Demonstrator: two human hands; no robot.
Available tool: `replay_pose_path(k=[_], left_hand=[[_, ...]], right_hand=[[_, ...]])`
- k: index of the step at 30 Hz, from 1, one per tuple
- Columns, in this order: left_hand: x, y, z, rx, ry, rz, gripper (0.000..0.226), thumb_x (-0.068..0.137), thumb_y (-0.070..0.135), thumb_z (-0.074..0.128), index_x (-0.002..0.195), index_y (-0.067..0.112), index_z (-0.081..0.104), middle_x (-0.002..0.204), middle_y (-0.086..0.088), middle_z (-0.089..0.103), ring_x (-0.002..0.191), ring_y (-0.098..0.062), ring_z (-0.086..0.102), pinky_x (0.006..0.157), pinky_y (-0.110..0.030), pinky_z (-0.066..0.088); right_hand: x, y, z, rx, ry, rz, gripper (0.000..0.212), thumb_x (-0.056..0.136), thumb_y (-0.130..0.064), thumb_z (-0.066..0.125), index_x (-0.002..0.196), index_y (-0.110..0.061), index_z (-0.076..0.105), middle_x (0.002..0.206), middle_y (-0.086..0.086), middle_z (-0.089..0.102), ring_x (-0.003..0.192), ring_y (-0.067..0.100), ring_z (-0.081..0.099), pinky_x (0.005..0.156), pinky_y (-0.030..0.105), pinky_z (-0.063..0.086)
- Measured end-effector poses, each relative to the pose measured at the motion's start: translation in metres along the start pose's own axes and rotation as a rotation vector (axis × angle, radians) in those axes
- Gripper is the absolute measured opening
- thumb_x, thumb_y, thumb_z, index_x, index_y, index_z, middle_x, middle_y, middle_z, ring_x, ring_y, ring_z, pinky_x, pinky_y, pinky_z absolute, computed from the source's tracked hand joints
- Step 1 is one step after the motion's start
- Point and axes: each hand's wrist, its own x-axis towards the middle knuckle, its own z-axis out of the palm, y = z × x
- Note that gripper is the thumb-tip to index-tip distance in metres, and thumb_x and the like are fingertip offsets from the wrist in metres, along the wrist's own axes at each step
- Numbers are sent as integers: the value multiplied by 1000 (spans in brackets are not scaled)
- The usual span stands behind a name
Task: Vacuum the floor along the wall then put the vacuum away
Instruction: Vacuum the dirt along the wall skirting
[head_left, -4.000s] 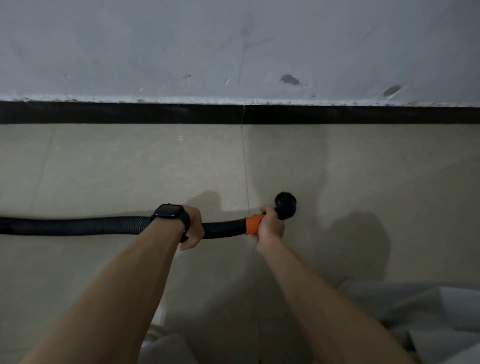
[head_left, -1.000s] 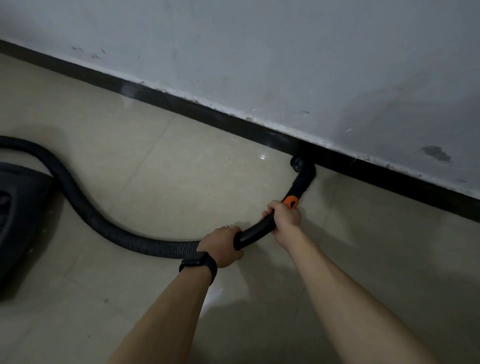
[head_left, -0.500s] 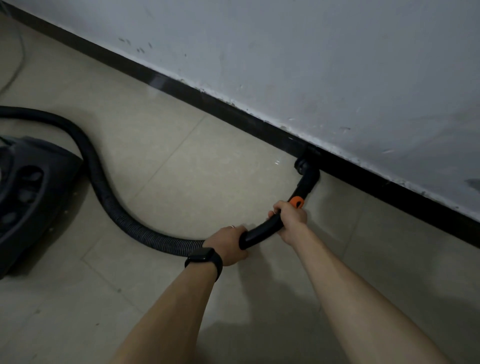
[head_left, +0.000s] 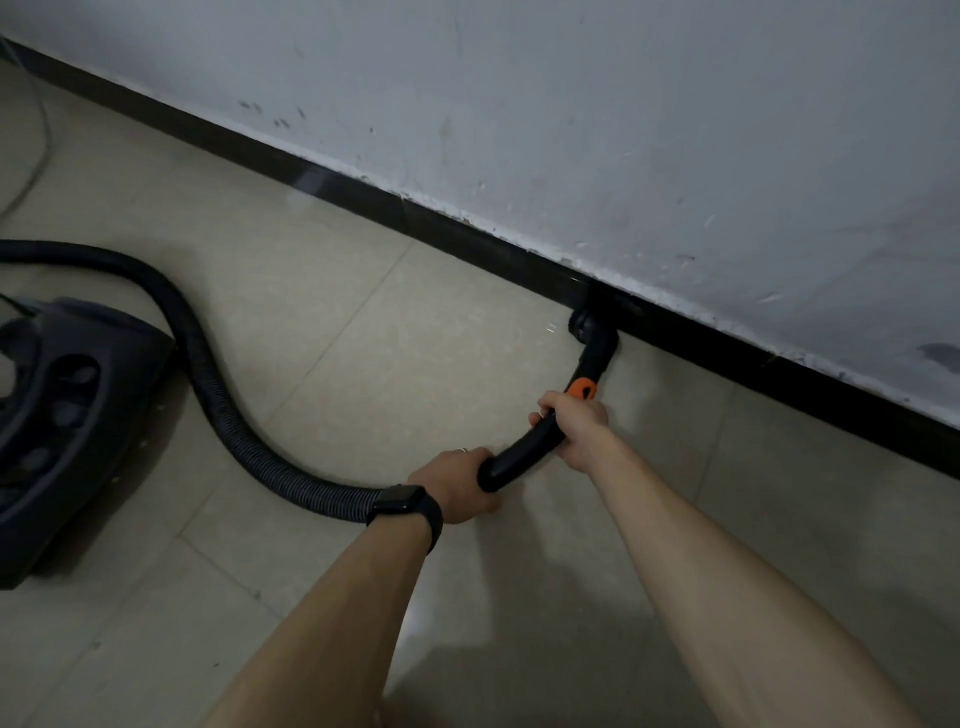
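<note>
Right grip (head_left: 576, 423) is wrapped round the black wand (head_left: 519, 457) below its orange collar (head_left: 582, 388), and left grip (head_left: 457, 486) holds the hose (head_left: 218, 395) end. The nozzle (head_left: 584, 325) is touching the skirting (head_left: 415, 213). The hose curls back to the vacuum body (head_left: 62, 415), so reaching further probably drags it.

Plain indoor room, likely domestic. Beige glazed floor tiles (head_left: 363, 338); black skirting (head_left: 467, 236) running 10 to 4 o'clock beneath scuffed white-painted wall (head_left: 623, 130) at 1 o'clock. Dark canister vacuum (head_left: 62, 415) at 9 o'clock; thin cable (head_left: 44, 135) at 10 o'clock.
</note>
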Motion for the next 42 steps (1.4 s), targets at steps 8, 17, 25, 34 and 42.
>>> replay_pose_path(k=[8, 17, 25, 34, 42], left_hand=[[1, 13, -10, 33, -40, 22, 43, 89, 37, 70, 127, 23, 56, 119, -6, 65, 105, -25, 61, 86, -33, 49], [11, 42, 6, 184, -58, 72, 42, 87, 35, 73, 125, 24, 58, 120, -4, 66, 106, -26, 63, 90, -38, 53], [14, 42, 18, 255, -130, 51, 44, 84, 29, 76, 125, 23, 59, 120, -5, 65, 106, -26, 63, 84, -35, 51], [10, -9, 34, 431, 87, 112, 32, 97, 22, 55, 128, 25, 57, 124, -5, 57, 114, -26, 53, 93, -40, 47], [10, -23, 42, 462, 193, 111, 40, 102, 23, 47, 141, 27, 49, 139, -5, 50, 130, -27, 42, 114, -40, 28]], right_hand=[[-4, -2, -12, 23, 41, -23, 17, 92, -6, 67, 101, -8, 53, 80, 6, 60, 60, 17, 69, 55, 30, 54], [-10, 16, -60, 169, 147, -13, 12, 92, -6, 68, 94, -7, 55, 79, 7, 62, 65, 20, 71, 57, 33, 57], [-17, 48, -67, 248, 211, -36, 14, 91, -9, 68, 102, -5, 59, 73, 8, 66, 60, 21, 70, 66, 36, 60], [-22, 85, -71, -667, 201, -27, 63, 92, -71, 49, 84, -11, 67, 71, 10, 74, 66, 29, 75, 71, 48, 64], [-9, 98, -72, -959, 236, -83, 107, 64, -99, 14, 87, -12, 73, 76, 9, 74, 72, 31, 73, 76, 42, 62]])
